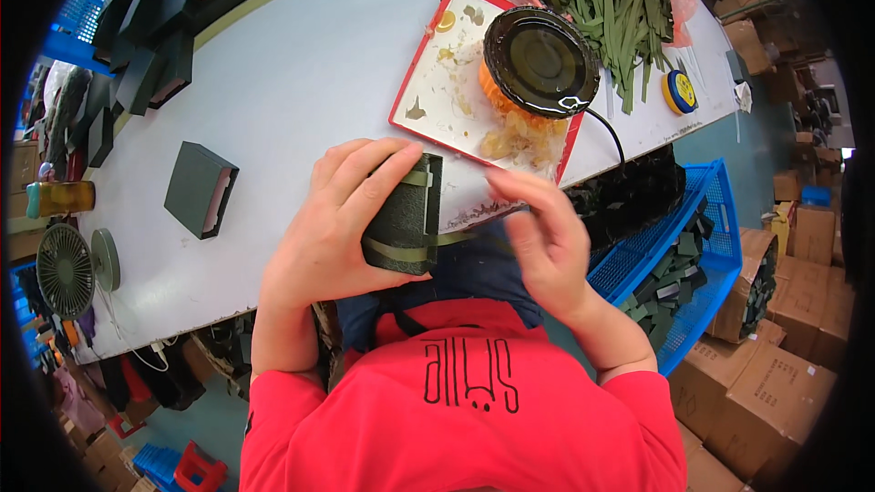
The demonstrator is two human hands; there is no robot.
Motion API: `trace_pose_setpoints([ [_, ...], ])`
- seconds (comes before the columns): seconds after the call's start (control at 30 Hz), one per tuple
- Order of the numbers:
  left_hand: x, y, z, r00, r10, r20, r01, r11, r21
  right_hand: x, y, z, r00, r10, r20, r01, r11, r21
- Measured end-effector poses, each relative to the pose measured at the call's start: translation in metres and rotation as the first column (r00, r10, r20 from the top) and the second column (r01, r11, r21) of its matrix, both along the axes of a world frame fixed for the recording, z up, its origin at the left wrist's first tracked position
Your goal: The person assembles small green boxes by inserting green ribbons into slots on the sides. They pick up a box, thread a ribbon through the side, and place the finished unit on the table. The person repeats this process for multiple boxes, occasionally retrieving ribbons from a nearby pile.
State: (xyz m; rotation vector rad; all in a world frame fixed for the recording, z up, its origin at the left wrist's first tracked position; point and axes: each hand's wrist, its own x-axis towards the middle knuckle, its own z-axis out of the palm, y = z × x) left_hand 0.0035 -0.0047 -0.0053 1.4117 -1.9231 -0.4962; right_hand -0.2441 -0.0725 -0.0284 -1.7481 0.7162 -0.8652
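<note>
Box: a small dark green box (pixel 401 214) is sitting at the near edge of the white table (pixel 301 82), just in front of the person's body, kept close so both hands can be reaching it easily.
Left hand: the left hand (pixel 337 219) is wrapping over the box from the left, fingers curling across its top and thumb tucking under, clamping it steady.
Ribbon: an olive-green ribbon (pixel 447 239) is running around the box and trailing off rightward, being kept taut so it lies flat on the box.
Right hand: the right hand (pixel 542 237) is blurring in motion just right of the box; its fingers are bending near the ribbon's free end, but I cannot tell whether they are pinching it.
Tray: a red-rimmed white tray (pixel 437 100), smeared with yellowish glue, is lying just beyond the hands, within easy reach.
Glue pot: a round black pot (pixel 540 59) with a cord is resting on the tray's far right part.
Ribbon pile: cut green strips (pixel 602 0) are lying heaped at the table's far right.
Second box: another dark box (pixel 196 187) is standing apart on the left.
Crate: a blue basket (pixel 674 246) holding dark pieces is sitting on the right, below the table edge.
</note>
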Motion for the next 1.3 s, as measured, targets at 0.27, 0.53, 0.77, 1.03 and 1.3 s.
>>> trace_pose_setpoints([
  [0.27,-0.006,-0.002,-0.001,0.999,0.001,-0.053,-0.005,0.997,-0.072,-0.016,0.029,-0.006,0.855,0.517,-0.05,-0.349,0.644,0.681],
  [0.53,-0.015,0.003,0.003,0.997,-0.06,-0.05,0.06,0.998,0.014,-0.011,0.035,-0.013,0.851,-0.317,0.418,-0.283,0.393,0.875],
  [0.77,-0.005,0.018,-0.003,0.999,-0.026,-0.02,0.028,0.996,0.085,-0.04,0.001,-0.012,0.679,-0.612,0.405,-0.071,0.494,0.867],
  [1.03,-0.001,0.021,-0.002,1.0,0.015,0.025,-0.017,0.996,0.088,-0.038,-0.018,-0.01,0.655,-0.615,0.439,-0.019,0.568,0.823],
  [1.3,-0.009,0.014,0.003,1.0,0.015,0.023,-0.017,0.995,0.101,-0.031,-0.05,0.002,0.848,-0.416,0.33,0.065,0.698,0.714],
])
